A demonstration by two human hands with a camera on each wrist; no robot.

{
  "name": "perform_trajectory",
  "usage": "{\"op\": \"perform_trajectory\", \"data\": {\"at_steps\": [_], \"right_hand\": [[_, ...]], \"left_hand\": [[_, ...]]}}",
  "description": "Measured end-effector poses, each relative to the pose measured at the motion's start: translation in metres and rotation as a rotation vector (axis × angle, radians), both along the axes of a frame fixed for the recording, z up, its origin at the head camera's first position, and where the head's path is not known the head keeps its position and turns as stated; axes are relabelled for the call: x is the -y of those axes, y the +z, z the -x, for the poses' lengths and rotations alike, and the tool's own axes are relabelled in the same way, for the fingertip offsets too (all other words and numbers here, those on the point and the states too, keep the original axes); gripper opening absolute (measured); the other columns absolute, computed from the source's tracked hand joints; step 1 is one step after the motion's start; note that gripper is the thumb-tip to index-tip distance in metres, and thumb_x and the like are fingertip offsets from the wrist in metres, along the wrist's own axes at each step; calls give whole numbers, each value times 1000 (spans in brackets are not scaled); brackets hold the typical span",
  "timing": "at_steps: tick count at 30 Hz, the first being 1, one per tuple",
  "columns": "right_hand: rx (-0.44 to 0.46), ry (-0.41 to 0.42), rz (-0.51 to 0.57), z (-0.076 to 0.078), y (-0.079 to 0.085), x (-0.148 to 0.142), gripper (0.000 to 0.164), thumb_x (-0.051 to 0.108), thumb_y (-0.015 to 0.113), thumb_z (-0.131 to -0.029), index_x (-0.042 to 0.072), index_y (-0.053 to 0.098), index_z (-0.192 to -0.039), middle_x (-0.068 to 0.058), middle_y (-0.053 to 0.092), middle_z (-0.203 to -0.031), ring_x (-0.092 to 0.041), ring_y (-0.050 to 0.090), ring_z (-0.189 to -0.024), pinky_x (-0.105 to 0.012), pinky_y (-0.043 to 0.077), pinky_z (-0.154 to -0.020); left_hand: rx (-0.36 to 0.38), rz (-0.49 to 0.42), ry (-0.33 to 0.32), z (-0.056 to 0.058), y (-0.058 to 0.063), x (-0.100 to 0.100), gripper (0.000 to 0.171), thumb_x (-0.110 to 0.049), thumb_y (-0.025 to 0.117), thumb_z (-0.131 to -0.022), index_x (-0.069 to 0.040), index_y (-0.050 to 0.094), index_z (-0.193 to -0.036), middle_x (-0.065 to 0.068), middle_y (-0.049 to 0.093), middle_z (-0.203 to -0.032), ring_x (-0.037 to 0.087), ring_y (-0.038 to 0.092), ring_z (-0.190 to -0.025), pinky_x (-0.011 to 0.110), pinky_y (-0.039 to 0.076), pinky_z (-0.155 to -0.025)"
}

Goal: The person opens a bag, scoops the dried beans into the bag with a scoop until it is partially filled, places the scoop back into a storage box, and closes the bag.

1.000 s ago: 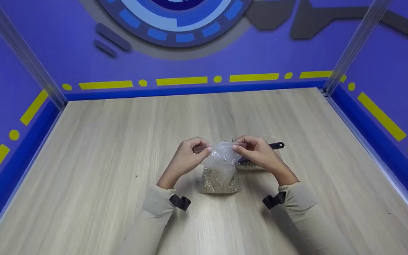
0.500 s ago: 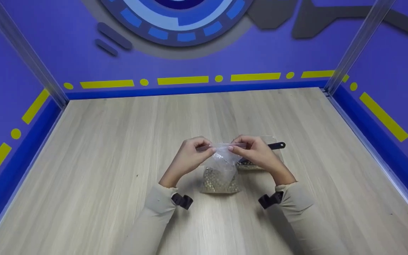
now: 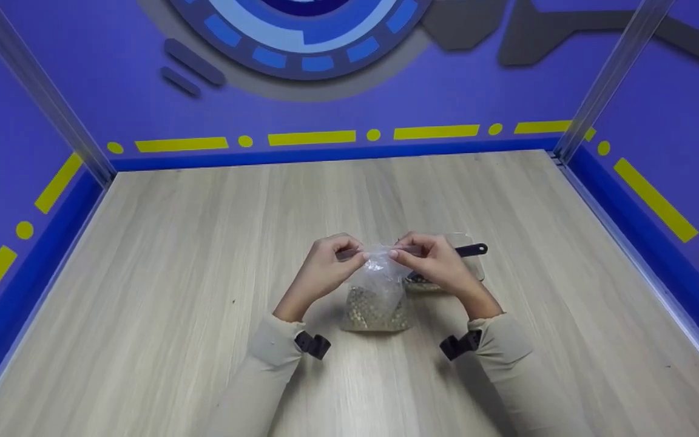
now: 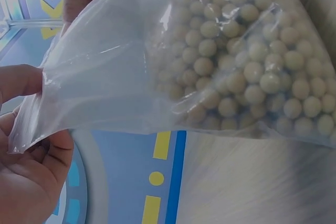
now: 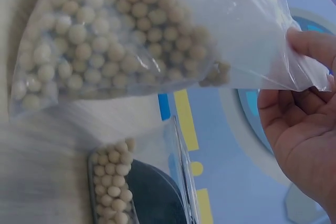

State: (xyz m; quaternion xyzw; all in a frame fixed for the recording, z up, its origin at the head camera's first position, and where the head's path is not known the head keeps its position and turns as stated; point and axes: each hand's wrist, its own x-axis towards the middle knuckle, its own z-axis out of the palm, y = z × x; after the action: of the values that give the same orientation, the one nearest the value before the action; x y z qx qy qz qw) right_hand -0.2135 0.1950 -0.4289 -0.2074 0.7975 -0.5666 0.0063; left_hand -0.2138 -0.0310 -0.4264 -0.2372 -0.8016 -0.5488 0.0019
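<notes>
A clear plastic zip bag (image 3: pixel 377 303) stands on the table, its lower part filled with small round beige peas or beads (image 4: pixel 257 72). My left hand (image 3: pixel 322 271) pinches the top edge of the bag on the left between thumb and fingers. On the right side of the same edge, my right hand (image 3: pixel 440 264) pinches it likewise. The bag's upper part is slack and wrinkled between the two hands. Whether its mouth is sealed I cannot tell.
Behind my right hand sits a clear box (image 3: pixel 477 270) holding more of the beige balls (image 5: pixel 111 182). A black scoop (image 3: pixel 472 250) lies in it, handle poking out to the right. Blue printed walls (image 3: pixel 374 103) enclose the wooden table (image 3: pixel 204 243).
Both hands have come slightly closer together along the bag's top edge. The bag and the box stay where they were.
</notes>
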Motion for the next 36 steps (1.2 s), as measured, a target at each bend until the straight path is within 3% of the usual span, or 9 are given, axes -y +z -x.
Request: {"op": "perform_trajectory", "data": {"at_steps": [5, 11, 16, 22, 30, 36], "right_hand": [[35, 20, -56, 1, 7, 0, 18, 16, 69, -88, 0, 70, -94, -4, 66, -88, -6, 50, -65, -18, 42, -56], [-11, 54, -159, 5, 17, 5, 18, 17, 72, -85, 3, 73, -96, -10, 68, -92, -9, 57, -72, -18, 48, -63], [-100, 132, -210, 10, 21, 17, 17, 18, 72, -86, 3, 74, -93, -11, 68, -93, -11, 59, -84, -19, 50, -77], [-196, 112, -218, 8, 22, 22, 11, 13, 72, -85, 3, 72, -80, -8, 66, -80, -9, 52, -72, -18, 44, -65], [-262, 45, -223, 3, 21, 19, 15, 11, 71, -85, 4, 66, -73, -5, 63, -74, -6, 46, -63, -17, 38, -56], [-261, 67, -262, 4, 21, 8, 8, 8, 68, -87, 2, 71, -83, -8, 67, -84, -7, 57, -76, -18, 51, -70]], "left_hand": [[48, 6, -22, 0, 0, 6, 16, -17, 65, -91, -3, 69, -94, 10, 68, -95, 21, 66, -97, 33, 53, -93], [55, 56, -5, -1, 4, 15, 12, -15, 64, -90, -5, 70, -93, 8, 68, -93, 17, 64, -91, 35, 54, -89], [-31, 78, -24, -2, 4, 14, 12, -15, 63, -91, -5, 70, -91, 7, 68, -92, 17, 65, -90, 33, 55, -87], [-113, 89, -22, -3, 5, 10, 10, -11, 63, -91, -4, 70, -88, 7, 67, -90, 17, 66, -89, 28, 56, -85], [-214, 120, 2, -2, 8, 6, 9, -9, 63, -90, -3, 68, -86, 7, 67, -87, 18, 66, -86, 30, 57, -81], [-220, 139, -1, -4, 8, 6, 11, -11, 63, -91, -4, 69, -87, 7, 67, -88, 18, 67, -87, 27, 57, -81]]}}
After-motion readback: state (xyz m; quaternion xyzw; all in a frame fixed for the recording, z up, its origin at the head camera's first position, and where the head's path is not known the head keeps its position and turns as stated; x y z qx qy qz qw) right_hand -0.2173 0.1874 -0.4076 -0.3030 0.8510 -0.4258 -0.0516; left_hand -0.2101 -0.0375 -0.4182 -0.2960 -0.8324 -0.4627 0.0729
